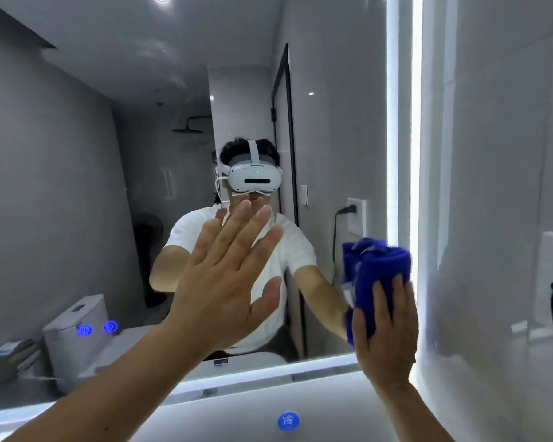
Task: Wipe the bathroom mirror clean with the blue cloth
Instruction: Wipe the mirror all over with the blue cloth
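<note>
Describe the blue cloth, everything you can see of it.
The blue cloth is deep royal blue, soft and plush like microfibre, bunched into a thick upright wad with rolled folds at its top. It sits against the mirror near the lit right edge, its reflection showing just to its left. The right hand presses it to the glass from below, straight fingers spread over its lower half. Its outline is slightly blurred. Nothing else touches it.

The right hand (384, 327) covers the lower part of the blue cloth (377, 269), whose edges smear with motion blur — both forearms run off the bottom edge, and the mirror (77, 186) is cut off at the left and top.
</note>
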`<action>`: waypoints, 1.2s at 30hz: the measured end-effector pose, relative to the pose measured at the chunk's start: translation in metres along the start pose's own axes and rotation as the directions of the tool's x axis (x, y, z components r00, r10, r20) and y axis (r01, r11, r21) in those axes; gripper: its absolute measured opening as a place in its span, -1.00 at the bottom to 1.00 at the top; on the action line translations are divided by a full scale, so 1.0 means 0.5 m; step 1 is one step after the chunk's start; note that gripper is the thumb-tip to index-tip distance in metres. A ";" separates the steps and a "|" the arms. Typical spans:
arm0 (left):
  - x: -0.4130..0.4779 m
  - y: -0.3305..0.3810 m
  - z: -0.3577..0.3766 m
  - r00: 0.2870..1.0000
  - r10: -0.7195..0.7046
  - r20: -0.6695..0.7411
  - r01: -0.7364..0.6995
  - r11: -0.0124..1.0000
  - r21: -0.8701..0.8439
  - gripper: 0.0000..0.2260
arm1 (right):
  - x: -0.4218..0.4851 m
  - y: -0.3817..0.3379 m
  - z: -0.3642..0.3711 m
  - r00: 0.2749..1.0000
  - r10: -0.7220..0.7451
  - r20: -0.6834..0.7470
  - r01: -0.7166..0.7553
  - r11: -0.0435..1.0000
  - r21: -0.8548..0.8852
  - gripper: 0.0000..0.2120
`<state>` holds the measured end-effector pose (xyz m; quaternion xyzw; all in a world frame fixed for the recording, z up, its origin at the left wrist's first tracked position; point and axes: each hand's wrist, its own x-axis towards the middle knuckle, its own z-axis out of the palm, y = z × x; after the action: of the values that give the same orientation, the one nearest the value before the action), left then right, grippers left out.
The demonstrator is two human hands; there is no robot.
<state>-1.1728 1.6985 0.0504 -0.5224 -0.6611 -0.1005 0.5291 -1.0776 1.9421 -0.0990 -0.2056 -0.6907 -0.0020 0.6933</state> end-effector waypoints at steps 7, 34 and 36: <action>0.021 -0.021 -0.009 0.999 -0.026 0.024 0.025 0.999 0.029 -0.43 | 0.152 -0.147 0.038 0.989 0.029 -0.143 -0.027 1.000 0.015 -0.48; 0.125 -0.098 -0.073 0.989 -0.126 -0.074 0.132 0.987 0.086 -0.43 | 0.305 -0.287 0.064 0.987 -0.154 -0.050 0.153 0.988 -0.032 -0.46; 0.130 -0.099 -0.075 0.989 -0.141 -0.042 0.145 0.983 0.115 -0.42 | 0.244 -0.280 0.072 0.946 -0.323 0.030 0.323 0.946 -0.020 -0.42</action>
<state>-1.1833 1.6893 0.1394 -0.4399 -0.6928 -0.1079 0.5612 -1.1468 1.8588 0.0561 -0.0985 -0.7242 -0.1213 0.6717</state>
